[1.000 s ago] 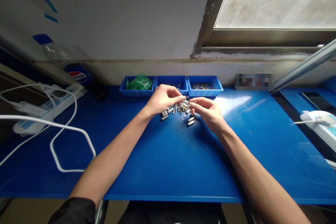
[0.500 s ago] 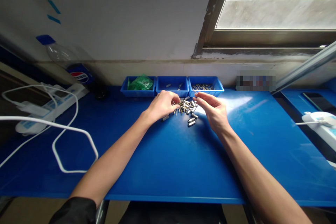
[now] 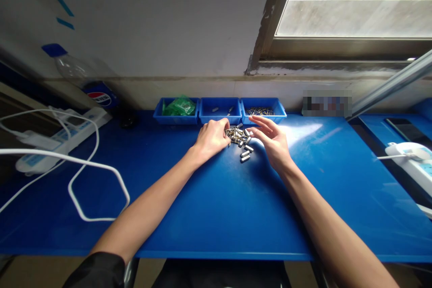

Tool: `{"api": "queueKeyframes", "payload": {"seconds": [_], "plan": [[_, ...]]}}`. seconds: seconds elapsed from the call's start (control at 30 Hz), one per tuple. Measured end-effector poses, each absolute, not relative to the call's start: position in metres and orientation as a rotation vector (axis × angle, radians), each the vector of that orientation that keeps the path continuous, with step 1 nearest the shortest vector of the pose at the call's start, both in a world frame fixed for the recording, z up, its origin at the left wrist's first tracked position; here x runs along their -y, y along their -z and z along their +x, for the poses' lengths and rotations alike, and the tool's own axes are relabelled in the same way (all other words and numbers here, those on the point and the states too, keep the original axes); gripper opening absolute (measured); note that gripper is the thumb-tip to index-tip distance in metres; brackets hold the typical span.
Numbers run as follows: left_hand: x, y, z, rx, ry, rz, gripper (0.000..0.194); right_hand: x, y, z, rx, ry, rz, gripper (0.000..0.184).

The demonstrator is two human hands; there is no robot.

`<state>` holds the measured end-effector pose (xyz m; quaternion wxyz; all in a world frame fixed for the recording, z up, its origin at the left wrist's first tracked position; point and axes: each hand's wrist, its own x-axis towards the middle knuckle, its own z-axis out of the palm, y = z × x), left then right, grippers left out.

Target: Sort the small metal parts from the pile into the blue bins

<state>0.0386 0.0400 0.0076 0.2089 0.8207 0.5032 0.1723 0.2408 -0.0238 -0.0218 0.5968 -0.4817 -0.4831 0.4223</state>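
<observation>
A heap of small thin metal pins (image 3: 235,135) lies on the blue table, with short silver-and-dark blocks (image 3: 245,158) mixed in and spread toward me. My left hand (image 3: 213,138) rests against the heap's left side, its fingers curled; whatever they grip is hidden behind them. On the opposite side, my right hand (image 3: 272,140) hovers beside the blocks, thumb and fingers apart, with nothing visible held. Just behind the heap, the right blue bin (image 3: 264,119) contains many pins, and the middle bin (image 3: 220,119) has a few small pieces.
The left bin (image 3: 176,119) holds a green plastic bag (image 3: 181,106). A cola bottle (image 3: 101,94) stands at the back left by a power strip (image 3: 64,139) and a looping white cable (image 3: 114,172). On the right are another power strip (image 3: 413,162) and a phone (image 3: 407,129).
My right hand's thumb and fingers have parted from a pinch around a small thin piece above the heap. My left hand has lowered slightly, its fingers more curled against the heap.
</observation>
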Motion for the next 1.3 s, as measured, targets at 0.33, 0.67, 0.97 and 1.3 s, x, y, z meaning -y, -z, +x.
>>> {"api": "queueKeyframes", "payload": {"seconds": [0.33, 0.67, 0.97, 1.3], "plan": [[-0.046, -0.022, 0.035, -0.952, -0.818, 1.818, 0.017, 0.024, 0.021, 0.24, 1.132, -1.059, -1.133, 0.039], [-0.044, -0.027, 0.034, -0.863, -0.678, 1.758, 0.036, 0.025, 0.021, 0.236, 1.035, -1.262, -1.038, 0.028], [-0.044, -0.017, 0.028, -1.285, -0.382, 2.361, 0.012, 0.021, 0.02, 0.243, 1.082, -0.962, -1.054, 0.054], [-0.038, -0.012, 0.038, -1.364, -0.404, 2.359, 0.031, 0.023, 0.019, 0.242, 1.159, -0.943, -1.122, 0.049]]}}
